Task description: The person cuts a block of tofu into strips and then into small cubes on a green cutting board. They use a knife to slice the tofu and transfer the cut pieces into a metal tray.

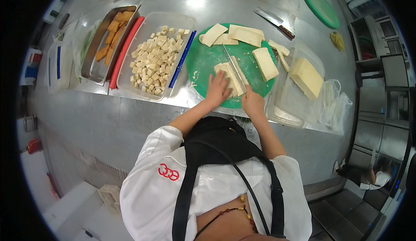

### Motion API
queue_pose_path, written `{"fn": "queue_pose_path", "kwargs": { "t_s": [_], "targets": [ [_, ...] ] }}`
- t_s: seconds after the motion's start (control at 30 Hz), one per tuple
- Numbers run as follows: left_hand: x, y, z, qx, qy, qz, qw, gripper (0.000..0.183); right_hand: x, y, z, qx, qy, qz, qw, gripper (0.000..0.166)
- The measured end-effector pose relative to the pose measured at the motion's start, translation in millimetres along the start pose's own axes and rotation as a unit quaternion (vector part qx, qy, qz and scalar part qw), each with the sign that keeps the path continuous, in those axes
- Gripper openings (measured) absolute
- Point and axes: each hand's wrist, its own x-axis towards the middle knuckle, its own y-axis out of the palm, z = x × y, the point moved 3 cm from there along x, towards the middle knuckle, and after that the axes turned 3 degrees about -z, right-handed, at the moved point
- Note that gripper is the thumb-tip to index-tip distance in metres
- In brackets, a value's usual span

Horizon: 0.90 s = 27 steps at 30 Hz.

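On a round green cutting board (203,62) lies a pale slab of tofu (224,68). My left hand (218,89) presses on it with the fingers spread. My right hand (253,102) grips the handle of a knife (236,69), whose blade runs lengthwise along the slab, with a narrow strip of tofu (240,70) on its right side. More tofu slabs (247,34) lie along the board's far edge, and one thick piece (265,64) rests at its right. Crumbs are scattered on the board.
Left of the board stands a clear plastic tub (156,18) of tofu cubes (156,59), then a steel pan (94,68) with browned pieces (113,26). A cleaver (274,21) lies behind. At right, a plastic container (292,101) bears a large yellowish block (306,77). Another person (373,178) is far right.
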Motion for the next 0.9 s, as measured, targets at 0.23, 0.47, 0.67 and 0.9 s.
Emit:
{"fn": "queue_pose_path", "kwargs": {
  "t_s": [0.23, 0.47, 0.67, 0.9],
  "targets": [
    [111, -53, -63, 0.059, 0.052, 0.074, 0.994, 0.024, 2, 19, -18, -0.065, -0.001, 0.019, 0.998, 0.022],
    [132, 39, -64, 0.216, 0.102, 0.469, 0.850, 0.017, -1, 28, -10, -0.055, 0.000, 0.019, 0.998, 0.036],
    [121, 69, -41, 0.236, 0.088, 0.515, 0.820, 0.021, -10, 30, -7, -0.034, -0.007, 0.038, 0.999, 0.033],
    [144, -83, -59, -0.095, -0.005, -0.212, 0.973, 0.025, -31, -23, -37, 0.028, 0.046, 0.008, 0.998, 0.028]
  ]
}}
